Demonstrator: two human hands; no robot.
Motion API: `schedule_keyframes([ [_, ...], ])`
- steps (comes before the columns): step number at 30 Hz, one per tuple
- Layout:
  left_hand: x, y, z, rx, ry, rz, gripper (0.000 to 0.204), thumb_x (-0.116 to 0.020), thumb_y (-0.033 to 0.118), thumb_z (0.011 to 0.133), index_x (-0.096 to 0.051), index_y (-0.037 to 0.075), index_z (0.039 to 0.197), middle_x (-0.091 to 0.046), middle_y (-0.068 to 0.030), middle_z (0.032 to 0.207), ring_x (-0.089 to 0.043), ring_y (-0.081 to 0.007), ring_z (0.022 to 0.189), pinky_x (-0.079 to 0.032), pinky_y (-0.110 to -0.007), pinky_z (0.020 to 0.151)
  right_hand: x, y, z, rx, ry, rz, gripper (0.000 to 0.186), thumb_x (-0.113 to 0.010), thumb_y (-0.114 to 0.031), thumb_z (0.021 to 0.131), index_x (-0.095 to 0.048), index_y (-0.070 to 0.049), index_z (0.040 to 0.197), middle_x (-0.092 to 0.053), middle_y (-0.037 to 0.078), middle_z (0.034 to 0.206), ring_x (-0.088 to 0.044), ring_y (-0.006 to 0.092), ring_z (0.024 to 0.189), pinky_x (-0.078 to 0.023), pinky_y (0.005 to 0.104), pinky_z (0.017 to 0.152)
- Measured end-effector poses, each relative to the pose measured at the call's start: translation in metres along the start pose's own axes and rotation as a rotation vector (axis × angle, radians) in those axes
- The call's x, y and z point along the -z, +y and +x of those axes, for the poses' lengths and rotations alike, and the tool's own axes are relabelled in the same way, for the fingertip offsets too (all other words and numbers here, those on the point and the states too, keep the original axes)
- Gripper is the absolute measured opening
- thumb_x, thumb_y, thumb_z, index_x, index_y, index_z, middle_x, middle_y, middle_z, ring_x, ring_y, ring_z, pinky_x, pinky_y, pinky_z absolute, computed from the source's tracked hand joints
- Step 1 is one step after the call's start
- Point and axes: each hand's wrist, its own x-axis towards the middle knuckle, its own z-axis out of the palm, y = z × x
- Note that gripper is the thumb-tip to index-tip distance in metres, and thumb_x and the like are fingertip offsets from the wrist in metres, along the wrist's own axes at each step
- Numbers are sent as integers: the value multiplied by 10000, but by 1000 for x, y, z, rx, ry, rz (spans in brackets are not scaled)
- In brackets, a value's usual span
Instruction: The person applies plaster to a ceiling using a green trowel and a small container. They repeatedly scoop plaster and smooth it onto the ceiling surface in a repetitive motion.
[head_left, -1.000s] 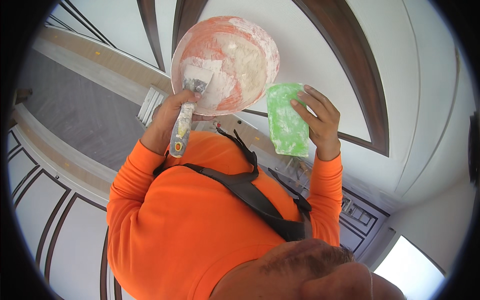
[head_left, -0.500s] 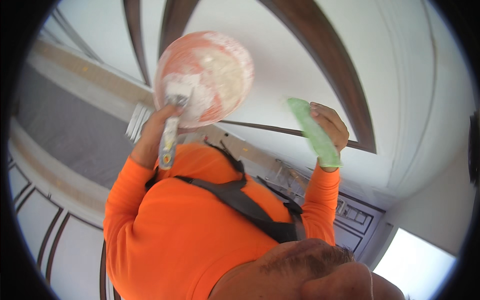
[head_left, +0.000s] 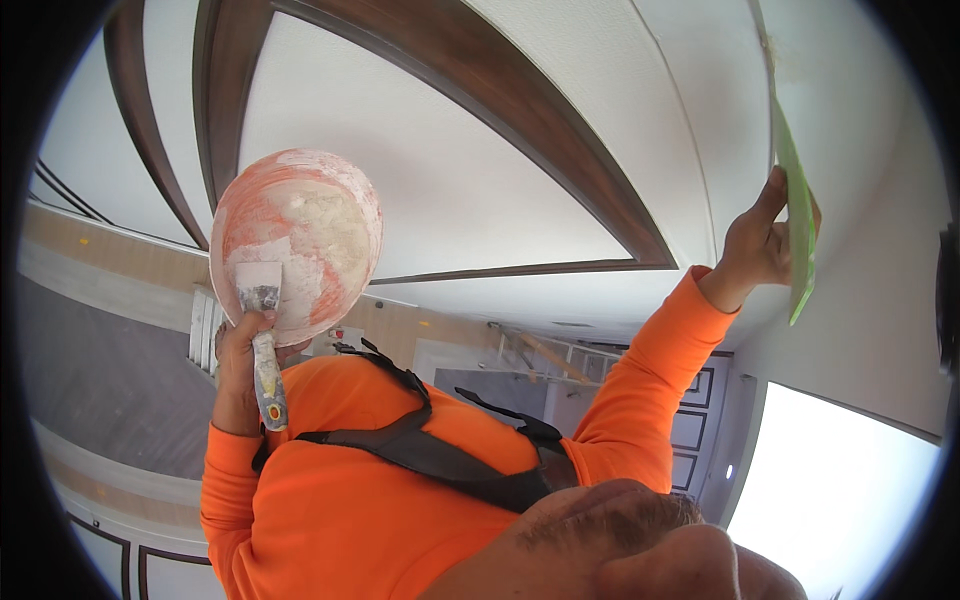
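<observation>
My left hand [head_left: 238,355] is closed around the edge of a round reddish bucket [head_left: 228,215] coated with whitish paste [head_left: 330,230]. The same hand clamps a putty knife [head_left: 270,385], its blade lying over the bucket's inside and its grey, smeared handle pointing toward my body. Raised at the right, my right hand [head_left: 750,245] grips a thin green flat spreader [head_left: 800,220], seen nearly edge-on. The spreader's far end meets a seam line [head_left: 768,75] on the white surface above; whether it presses there I cannot tell.
Dark brown curved-looking trim [head_left: 560,130] frames the white wall panels [head_left: 420,170]. Behind me stand a ladder [head_left: 575,360] and a stack of white strips [head_left: 203,330]. A grey floor strip [head_left: 100,370] runs at the left, and a bright opening [head_left: 840,490] lies at lower right.
My right hand has moved up and right with the green spreader, which has turned edge-on at the seam. The bucket and putty knife have shifted left and lower in view.
</observation>
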Motion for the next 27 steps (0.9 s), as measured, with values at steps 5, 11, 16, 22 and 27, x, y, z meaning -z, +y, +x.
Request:
schedule_keyframes([
  [5,-3,1,-3,-25,-18,-25,607,-602,171,860,-431,-10,1413,-640,-166,1221,-728,-302,991,-674,-400,750,-11,16,19,49,35,37,127,-832,-5,845,-731,43,903,-764,81,830,-697,135,647,-574,224,616],
  [11,1,-2,2,-13,-59,-68,637,-608,164,856,-399,18,1439,-630,-168,1236,-733,-299,978,-679,-405,732,-11,18,17,45,-24,-12,148,-825,24,831,-738,1,949,-752,86,890,-720,191,744,-584,269,641],
  [16,-2,-2,0,-31,-45,-64,652,-613,156,849,-394,19,1447,-629,-170,1239,-726,-309,1009,-674,-420,761,-13,20,17,-3,-22,9,139,-824,27,830,-736,-2,933,-751,82,878,-715,181,726,-578,261,629],
  [22,0,-2,0,11,-18,-58,685,-618,157,843,-376,22,1469,-624,-175,1259,-720,-324,1039,-670,-415,793,-16,22,19,9,-36,-18,148,-824,34,827,-731,-2,936,-753,85,874,-716,179,722,-581,260,623],
  [27,-3,-1,-1,-16,-30,-49,689,-629,170,840,-380,-1,1459,-625,-188,1266,-722,-332,1036,-674,-400,809,-18,25,17,-12,-17,-5,146,-825,32,827,-729,5,934,-754,90,874,-721,182,726,-583,262,622],
])
